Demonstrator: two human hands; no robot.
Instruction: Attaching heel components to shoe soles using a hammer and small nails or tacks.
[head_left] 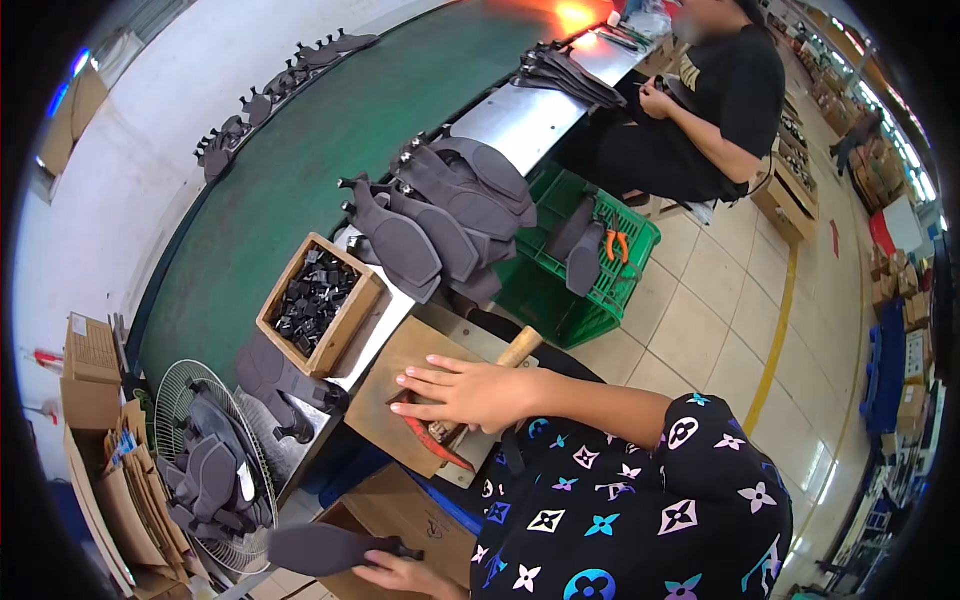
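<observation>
Low at the bottom edge, my left hand (405, 577) is closed around the narrow end of a dark grey paddle-shaped piece (325, 550), near its black fitting. The piece hangs beside an open cardboard box. My right hand (480, 393) lies with fingers stretched over a hammer on a tan board (375, 395). The hammer's wooden handle (520, 346) sticks out past the hand, and its curved red head (440, 446) shows below the fingers. The palm hides the middle of the handle, and I cannot tell how firmly the hand touches it.
A wooden box (370, 300) of small black parts sits beyond the board. Grey paddle-shaped pieces (400, 240) are piled on the metal bench edge. A white wire basket (262, 470) holds more. To the right stand a green crate (610, 325) with orange-handled pliers and a seated person (725, 110).
</observation>
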